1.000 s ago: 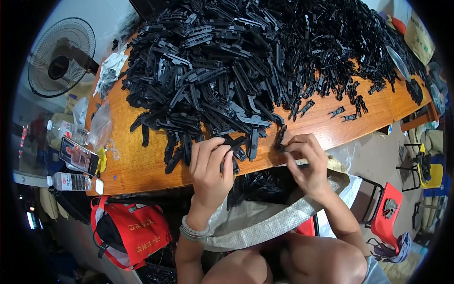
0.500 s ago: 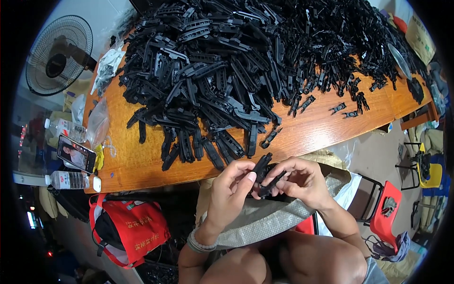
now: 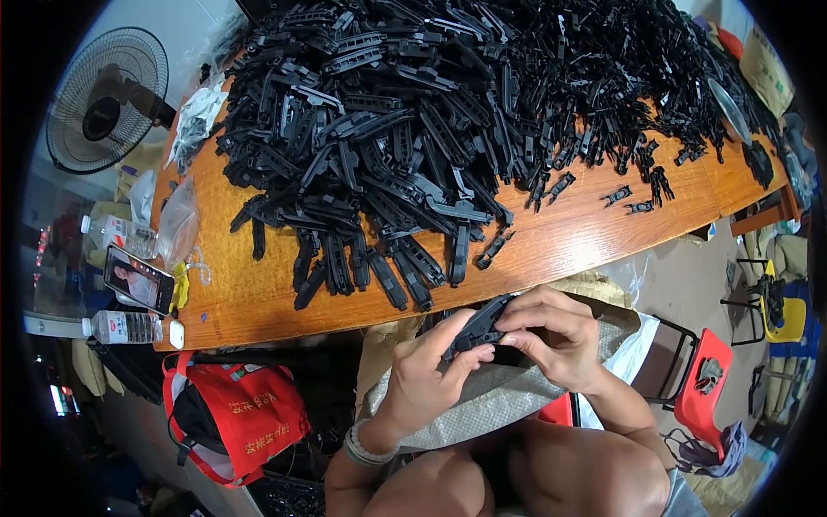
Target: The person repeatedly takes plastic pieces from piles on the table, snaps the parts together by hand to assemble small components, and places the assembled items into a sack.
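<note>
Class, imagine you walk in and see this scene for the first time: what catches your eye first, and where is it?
A huge heap of black plastic parts covers most of the wooden table. Below the table's near edge, the left hand and right hand together hold one black part over a grey woven sack. A fan stands at the far left, and a red bag sits lower left.
</note>
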A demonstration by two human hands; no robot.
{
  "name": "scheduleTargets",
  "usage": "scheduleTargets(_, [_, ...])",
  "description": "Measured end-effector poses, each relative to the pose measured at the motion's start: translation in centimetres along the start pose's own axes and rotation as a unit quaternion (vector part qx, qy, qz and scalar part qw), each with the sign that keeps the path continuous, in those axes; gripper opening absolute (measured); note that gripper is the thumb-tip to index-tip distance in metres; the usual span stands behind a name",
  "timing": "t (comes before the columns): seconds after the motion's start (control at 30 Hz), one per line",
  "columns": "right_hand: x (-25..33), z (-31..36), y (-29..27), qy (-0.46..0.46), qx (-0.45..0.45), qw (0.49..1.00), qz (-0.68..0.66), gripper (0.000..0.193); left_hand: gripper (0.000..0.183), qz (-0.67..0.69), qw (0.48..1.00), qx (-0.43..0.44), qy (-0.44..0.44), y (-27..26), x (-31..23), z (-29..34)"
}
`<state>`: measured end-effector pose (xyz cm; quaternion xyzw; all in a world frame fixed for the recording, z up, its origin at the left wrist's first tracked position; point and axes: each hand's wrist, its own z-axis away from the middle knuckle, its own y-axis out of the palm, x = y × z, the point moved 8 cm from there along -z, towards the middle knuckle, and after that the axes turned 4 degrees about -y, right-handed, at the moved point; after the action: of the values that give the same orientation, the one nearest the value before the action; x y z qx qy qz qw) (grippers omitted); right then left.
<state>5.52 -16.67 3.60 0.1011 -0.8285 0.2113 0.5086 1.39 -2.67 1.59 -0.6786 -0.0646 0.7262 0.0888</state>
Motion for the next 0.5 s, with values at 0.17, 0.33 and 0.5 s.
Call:
scheduleTargets(0.17, [2.2, -1.0, -0.3, -0.099, -0.008, 0.986, 0.137, 0.036, 0.034, -0.109, 0.986, -0.018, 0.129, -0.4, -2.3, 0.3])
scheduleTargets(0.33, [0.5, -0.4, 0.3, -0.040, 0.048, 0.996, 0.070, 0.031, 0.033, -0.118, 0.985, -0.006, 0.125, 0.2, -2.3, 0.3])
scheduleTargets(0.5, [0.4, -0.3, 0.1, -0.043, 0.021, 0.997, 0.060, 0.024, 0.032, -0.131, 0.982, 0.000, 0.140, 0.4, -2.3, 0.1])
